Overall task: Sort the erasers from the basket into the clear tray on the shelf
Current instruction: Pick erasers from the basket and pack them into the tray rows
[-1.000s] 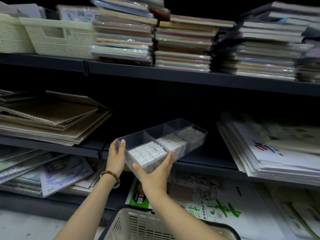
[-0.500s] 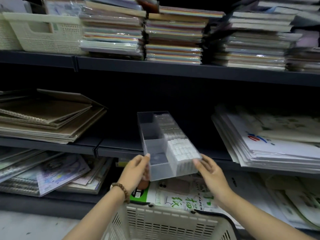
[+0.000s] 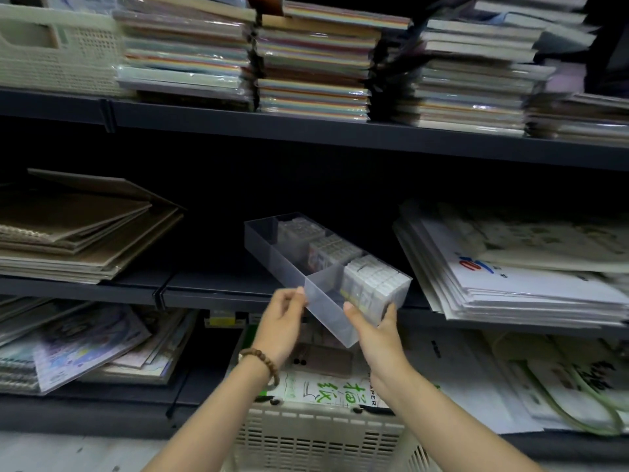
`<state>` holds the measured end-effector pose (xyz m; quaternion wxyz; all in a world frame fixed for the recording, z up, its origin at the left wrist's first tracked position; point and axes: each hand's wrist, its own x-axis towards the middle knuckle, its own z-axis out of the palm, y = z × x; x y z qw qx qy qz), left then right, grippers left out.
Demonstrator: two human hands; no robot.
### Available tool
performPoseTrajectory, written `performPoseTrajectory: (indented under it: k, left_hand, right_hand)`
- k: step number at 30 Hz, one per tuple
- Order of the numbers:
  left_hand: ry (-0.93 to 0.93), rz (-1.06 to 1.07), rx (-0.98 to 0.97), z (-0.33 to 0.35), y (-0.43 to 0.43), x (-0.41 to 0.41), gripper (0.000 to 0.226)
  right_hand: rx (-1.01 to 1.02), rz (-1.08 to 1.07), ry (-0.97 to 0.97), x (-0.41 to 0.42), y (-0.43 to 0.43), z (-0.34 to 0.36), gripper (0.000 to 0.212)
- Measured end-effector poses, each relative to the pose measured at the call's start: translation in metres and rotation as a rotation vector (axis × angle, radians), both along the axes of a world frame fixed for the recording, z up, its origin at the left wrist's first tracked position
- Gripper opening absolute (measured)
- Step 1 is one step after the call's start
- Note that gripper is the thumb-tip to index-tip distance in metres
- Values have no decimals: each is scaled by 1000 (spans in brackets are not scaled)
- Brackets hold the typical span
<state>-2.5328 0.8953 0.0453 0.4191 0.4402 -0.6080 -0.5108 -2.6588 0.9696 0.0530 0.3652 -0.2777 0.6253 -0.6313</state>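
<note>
A clear divided tray [image 3: 289, 264] sits on the middle shelf [image 3: 204, 287], its long axis running front to back and its near end overhanging the edge. Its right-hand compartments hold several white erasers [image 3: 371, 277] in rows; the left-hand compartments look bare. My left hand [image 3: 280, 321] touches the tray's near left corner with its fingertips. My right hand [image 3: 372, 327] grips the near right corner, thumb on the front wall and fingers round the side. The cream basket [image 3: 316, 434] hangs below my arms at the bottom; its contents are hidden.
Brown sketchbooks [image 3: 78, 226] lie left of the tray and a stack of white paper pads [image 3: 517, 267] lies right. Coloured paper packs [image 3: 313, 59] and a cream basket [image 3: 51, 46] fill the upper shelf. More pads sit on the lower shelf [image 3: 323, 390].
The tray was turned from lying across the shelf edge to pointing front to back and has shifted a little right. Both hands moved from its side walls to its near corners.
</note>
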Motion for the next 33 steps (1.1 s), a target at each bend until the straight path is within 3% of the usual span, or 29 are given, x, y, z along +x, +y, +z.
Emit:
performPoseTrajectory:
  k: [4,12,16,21,22,26,28,33]
  left_hand:
    - [43,164,-11,8,-19,23,22]
    - [-20,242,-122,11,-34,52,60]
    - [-80,294,-134,8,-47,62,71]
    - [-46,248,-81,-2,-62,65,70]
    - [-45,229,-77,-3,-64,65,69]
    - [-61,173,-55,-7,-71,60,65]
    - [-68,166,-53,-5,-75,56,65]
    - [-74,134,-27,2,-80,53,67]
  right_hand:
    - [42,67,8,-16,0,-1,90]
    - [110,219,166,-89,-11,15,59]
    - [41,312,91,-128,-10,20,40]
    - [-26,264,-52,-141,-13,14,27]
    - [-25,232,-45,-138,-12,10,32]
    - [19,225,171,-122,-14,0,106]
    - [46,159,253,-119,-15,-4,113]
    - [9,59,333,-112,-14,-4,100]
